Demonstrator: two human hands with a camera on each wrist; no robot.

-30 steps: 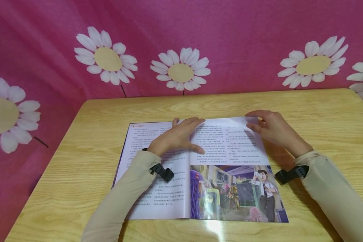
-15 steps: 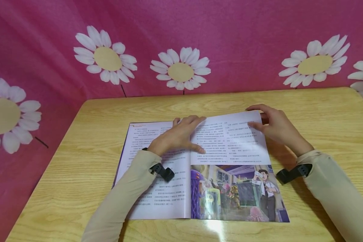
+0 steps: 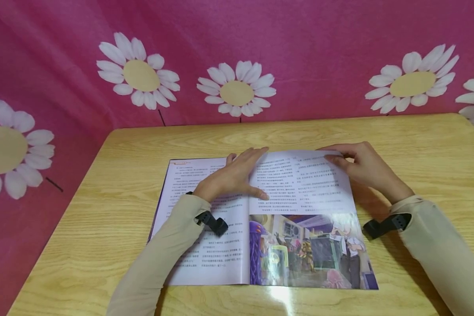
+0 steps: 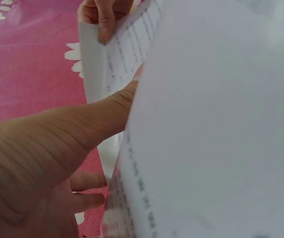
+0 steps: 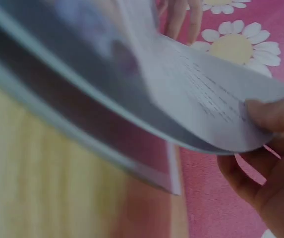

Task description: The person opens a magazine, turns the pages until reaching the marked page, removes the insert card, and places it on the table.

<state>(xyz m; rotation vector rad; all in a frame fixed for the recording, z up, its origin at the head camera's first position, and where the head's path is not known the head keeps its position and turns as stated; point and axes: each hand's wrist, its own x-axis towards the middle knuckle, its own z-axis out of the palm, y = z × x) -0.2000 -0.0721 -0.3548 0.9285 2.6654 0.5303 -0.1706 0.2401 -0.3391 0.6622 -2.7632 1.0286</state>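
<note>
An open magazine (image 3: pixel 205 276) lies on the table, text on its left page and text above a colour illustration on its right page. My left hand (image 3: pixel 233 177) rests across its upper middle, near the fold, thumb spread over the right page. In the left wrist view, a raised page (image 4: pixel 221 124) covers part of that thumb. At the upper right corner, my right hand (image 3: pixel 359 166) pinches pages of the magazine, thumb on top and fingers underneath. The right wrist view shows the pinched page (image 5: pixel 206 104) curving up, with a gap beneath it.
The magazine is on a wooden table (image 3: pixel 83 210) with a rounded far corner. Behind it hangs a pink cloth (image 3: pixel 308 52) printed with large white daisies. Black straps with small devices (image 3: pixel 387 226) are on both wrists, over beige sleeves.
The right hand first raised the upper right page corner, then brought it slightly down and to the right, bending the page. The left hand has stayed almost in place.
</note>
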